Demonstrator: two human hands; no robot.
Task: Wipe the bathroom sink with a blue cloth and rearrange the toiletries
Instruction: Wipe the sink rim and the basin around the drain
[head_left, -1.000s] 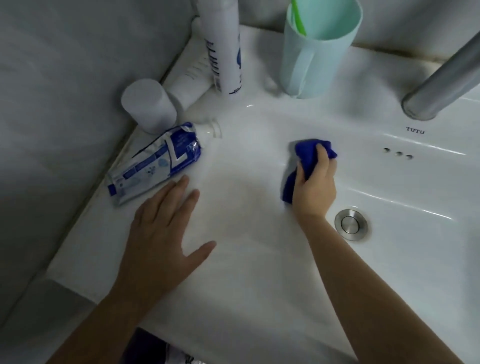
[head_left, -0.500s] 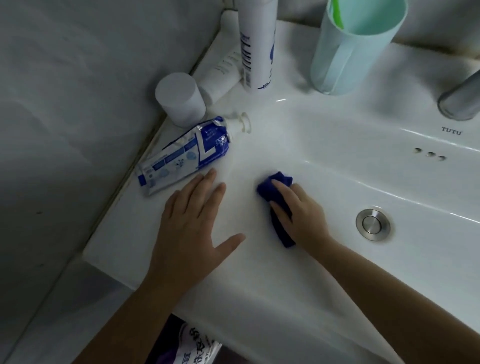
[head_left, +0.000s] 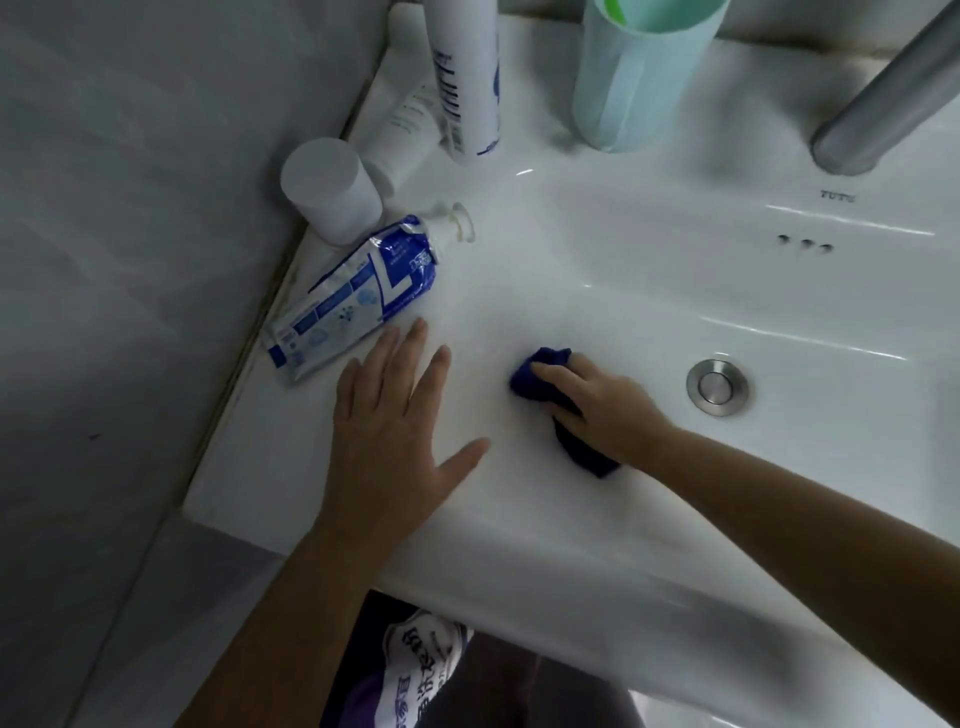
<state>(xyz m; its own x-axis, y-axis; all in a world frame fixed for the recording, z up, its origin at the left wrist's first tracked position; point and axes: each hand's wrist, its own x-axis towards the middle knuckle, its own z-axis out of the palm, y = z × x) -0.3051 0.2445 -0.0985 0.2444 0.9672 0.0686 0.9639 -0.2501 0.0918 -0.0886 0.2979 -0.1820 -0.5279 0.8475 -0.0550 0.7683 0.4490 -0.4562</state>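
R hand: my R hand (head_left: 602, 410) has its fingers curled over the blue cloth (head_left: 540, 371), gripping it bunched up & pressing it down on the sink (head_left: 623, 291). Thumb is out of sight.
Blue cloth: dark blue, wadded. One end pokes out past my fingertips, the other sticks out under my wrist. It sits on the basin's left inner slope, btw my L thumb & the drain plug (head_left: 717, 387), apart from both.
L hand: my L hand (head_left: 395, 431) lies flat, palm down, fingers straight & a bit spread, thumb out toward the cloth. It holds nothing. Rests on the sink's left ledge, near the front edge.
Toothpaste tube (head_left: 358, 296): blue/white, squashed, on its side on the left ledge, white cap (head_left: 460, 228) pointing back-right. My L fingertips are just beside its lower edge; can't tell if they touch.
White jar (head_left: 332, 189): round, by the wall, just behind the toothpaste tube.
White tube (head_left: 410, 130): lying down along the wall behind the jar, partly hidden by the tall bottle.
Tall bottle (head_left: 467, 78): white w/ blue print, upright in the back-left corner, top cut off by the frame.
Cup (head_left: 634, 78): mint green, upright on the back ledge, right of the tall bottle. Sth green inside, mostly out of frame.
Faucet (head_left: 883, 104): grey metal spout, top right, angled over the basin.
Overflow holes (head_left: 805, 244): 3 small ones in the basin's back wall, under a small logo (head_left: 837, 196).
Wall (head_left: 130, 208): grey tiles on my left, meeting the sink's edge.
Clothing (head_left: 415, 665): dark w/ white print, below the sink's front edge.
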